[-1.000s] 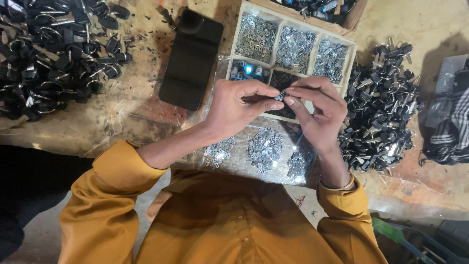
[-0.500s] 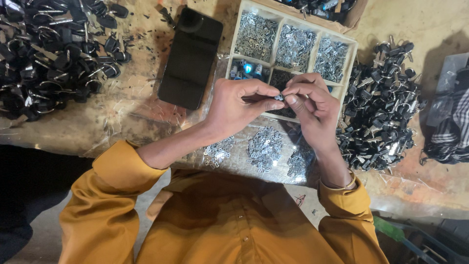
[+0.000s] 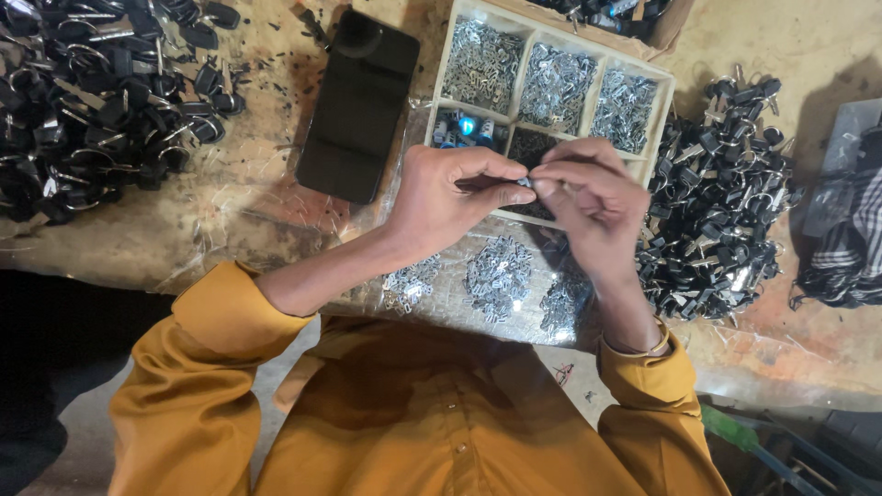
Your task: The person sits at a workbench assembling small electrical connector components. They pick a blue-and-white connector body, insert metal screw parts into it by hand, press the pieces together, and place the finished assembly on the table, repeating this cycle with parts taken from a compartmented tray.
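A: Left hand [image 3: 441,197] and right hand [image 3: 593,197] raised together over the compartment tray [image 3: 663,87]. Fingertips of both pinched on one small metal part [image 3: 525,183], held between them above the tray's near edge.

B: Handling?

A: Judged light, stiff, smooth enough to slip; too small for anything but a thumb-and-forefinger pinch on its ends. Mostly hidden by fingers, shape not resolved.

B: Containers and labels?

A: Pale tray, divided; three far cells heaped with silvery bits, a near cell with blue pieces [image 3: 464,129]. No label legible. Clear plastic sheet [image 3: 230,197] under it, three loose silvery heaps [image 3: 496,276] near the body. Black flat slab [image 3: 358,106] left of tray, likely a phone. Black keyring-like pile far left [image 3: 92,101], another right [image 3: 717,211]. Checked cloth [image 3: 845,239] at right edge.
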